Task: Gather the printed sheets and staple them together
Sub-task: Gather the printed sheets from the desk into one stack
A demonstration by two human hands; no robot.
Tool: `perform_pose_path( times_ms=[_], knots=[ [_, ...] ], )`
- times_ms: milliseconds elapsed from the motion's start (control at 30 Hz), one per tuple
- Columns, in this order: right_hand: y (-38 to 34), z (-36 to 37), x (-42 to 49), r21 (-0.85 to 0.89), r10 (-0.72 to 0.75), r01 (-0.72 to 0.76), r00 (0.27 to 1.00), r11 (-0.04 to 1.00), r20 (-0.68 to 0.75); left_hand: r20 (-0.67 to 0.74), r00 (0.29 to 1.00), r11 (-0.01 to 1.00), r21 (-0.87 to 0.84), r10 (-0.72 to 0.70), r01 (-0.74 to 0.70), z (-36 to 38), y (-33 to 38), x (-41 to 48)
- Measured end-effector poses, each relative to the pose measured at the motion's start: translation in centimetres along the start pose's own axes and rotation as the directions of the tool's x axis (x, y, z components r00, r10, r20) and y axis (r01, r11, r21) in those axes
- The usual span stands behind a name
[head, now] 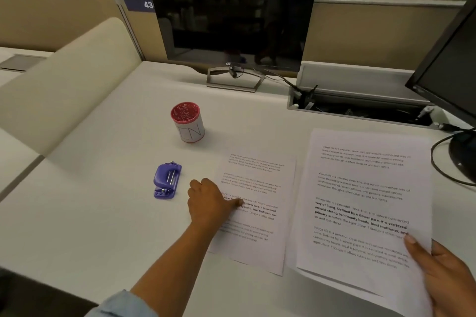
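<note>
One printed sheet (pixel 260 188) lies flat on the white desk (pixel 103 226), a little right of centre. My left hand (pixel 210 202) rests on its left edge, thumb on the paper and fingers curled at the edge. My right hand (pixel 448 273) grips the lower right corner of a small stack of printed sheets (pixel 360 201) and holds it slightly raised to the right of the flat sheet. A purple stapler (pixel 167 180) lies on the desk just left of my left hand, untouched.
A white can with a red glittery top (pixel 188 122) stands behind the stapler. A dark Dell monitor (pixel 231 10) stands at the back, an open cable tray (pixel 360 100) right of it, and a second monitor (pixel 453 69) with cables at the far right.
</note>
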State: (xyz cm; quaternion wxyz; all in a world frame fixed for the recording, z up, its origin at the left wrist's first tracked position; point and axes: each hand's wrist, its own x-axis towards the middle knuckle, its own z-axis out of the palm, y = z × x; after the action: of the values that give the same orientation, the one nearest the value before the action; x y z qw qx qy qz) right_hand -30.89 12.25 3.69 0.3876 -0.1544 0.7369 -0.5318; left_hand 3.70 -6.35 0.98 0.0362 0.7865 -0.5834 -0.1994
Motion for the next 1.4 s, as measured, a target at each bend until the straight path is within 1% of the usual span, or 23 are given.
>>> perform_pose_path(
  times_ms=[67,133,200,267,367,500,567,633,700,767,933,1033,1100,1200,1300,1400],
  knots=[
    [0.1,0.0,0.0,0.008,0.009,-0.009,1.000,1.000,0.002,0.040,0.999,0.993,-0.118,-0.027,0.032,-0.4,-0.1,0.4],
    [-0.1,0.0,-0.2,0.011,0.007,-0.007,1.000,1.000,0.003,0.089,0.995,0.965,-0.253,-0.052,0.073,-0.9,-0.3,0.8],
    [-0.4,0.1,-0.6,0.010,0.001,-0.001,1.000,1.000,0.005,0.139,0.988,0.952,-0.289,-0.061,0.099,-1.3,-0.6,1.2],
    [-0.7,0.1,-0.9,0.009,0.002,-0.002,1.000,1.000,0.002,0.163,0.985,0.958,-0.270,-0.057,0.100,-1.4,-0.8,1.4],
    [-1.2,0.1,-1.3,0.017,-0.007,0.006,1.000,1.000,0.002,0.112,0.994,0.960,-0.280,0.005,0.027,-1.2,-0.9,1.4],
    [-1.8,-0.1,-1.6,0.026,-0.019,0.018,1.000,1.000,0.022,0.075,0.987,0.912,-0.396,0.145,-0.103,-0.9,-0.8,0.6],
    [-2.1,-0.1,-1.7,0.047,-0.035,0.033,0.999,0.998,0.036,0.074,0.975,0.860,-0.488,0.211,-0.149,-0.8,-0.7,-0.2],
    [-2.4,0.1,-1.9,0.072,-0.040,0.036,0.998,0.997,0.052,0.081,0.962,0.773,-0.615,0.260,-0.157,-1.0,-0.2,-1.2],
    [-2.7,0.2,-2.2,0.091,-0.039,0.034,0.998,0.995,0.058,0.091,0.956,0.670,-0.731,0.281,-0.128,-1.3,0.6,-2.6],
    [-3.1,0.4,-2.5,0.136,-0.044,0.032,0.995,0.990,0.087,0.123,0.951,0.590,-0.804,0.285,-0.072,-1.6,1.5,-3.9],
    [-4.3,0.5,-2.8,0.232,-0.066,0.018,0.978,0.972,0.200,0.237,0.920,0.440,-0.894,0.313,0.080,-1.9,3.5,-6.3],
    [-4.9,0.6,-2.7,0.229,-0.104,0.051,0.968,0.972,0.228,0.304,0.872,0.353,-0.921,0.383,0.166,-2.1,4.6,-7.5],
    [-4.9,0.8,-2.7,0.218,-0.088,0.026,0.957,0.976,0.276,0.328,0.841,0.310,-0.929,0.430,0.204,-2.2,5.3,-8.3],
    [-4.6,1.0,-2.9,0.216,-0.049,-0.023,0.946,0.976,0.319,0.339,0.810,0.295,-0.931,0.478,0.215,-2.1,6.2,-9.3],
    [-4.3,1.3,-3.0,0.198,-0.045,-0.023,0.942,0.980,0.332,0.339,0.780,0.351,-0.922,0.526,0.164,-2.3,6.7,-10.1],
    [-4.3,1.4,-3.1,0.178,-0.066,0.010,0.949,0.984,0.308,0.302,0.783,0.345,-0.931,0.543,0.120,-2.6,7.0,-10.5]
  ],
)
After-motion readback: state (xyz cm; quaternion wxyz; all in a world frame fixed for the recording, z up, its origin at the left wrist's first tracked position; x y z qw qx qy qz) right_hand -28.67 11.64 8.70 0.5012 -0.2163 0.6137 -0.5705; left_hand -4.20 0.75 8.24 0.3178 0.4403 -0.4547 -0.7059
